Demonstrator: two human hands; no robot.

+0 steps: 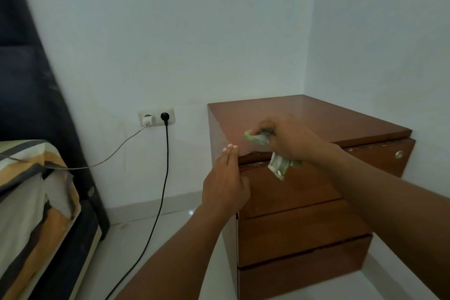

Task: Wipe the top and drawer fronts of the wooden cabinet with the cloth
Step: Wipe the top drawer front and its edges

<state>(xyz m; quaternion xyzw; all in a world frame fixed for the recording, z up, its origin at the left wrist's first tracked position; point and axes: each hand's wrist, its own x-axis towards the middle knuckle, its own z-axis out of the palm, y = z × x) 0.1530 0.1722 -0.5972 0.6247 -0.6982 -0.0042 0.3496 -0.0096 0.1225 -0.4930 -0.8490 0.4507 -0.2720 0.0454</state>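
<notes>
View from the head down at a wooden cabinet (316, 117) in the corner of a pale room, sitting at about four o'clock in the view. The right hand (289, 139) grips a bunched green-and-white cloth (258, 139), fingers curled round it, and presses it on the top near the front-left corner, at about seven o'clock on that surface; a loose tail of cloth hangs over the front edge. The left hand (225, 185) is flat, fingers straight and together, laid against the cabinet's front-left corner and holding nothing. The step in hand looks like wiping the top. To do it well, spreading the cloth flatter under the palm would likely cover more wood per pass, and strokes should run from the near edge out to the far corners at twelve and two o'clock, which look untouched from here. The chipped front edge just below the cloth could snag it, so go lightly there. The left hand seems well placed to steady the cabinet. Below the top are three drawer fronts (299, 229), all pushed closed, so what they hold cannot be seen; a small round lock (398, 154) sits at the top drawer's three o'clock end. At nine o'clock from the cabinet a wall socket (155, 117) holds a white charger (146, 120) and a black cable (166, 153), and a bed (29, 178) lies at eight o'clock in the view.
</notes>
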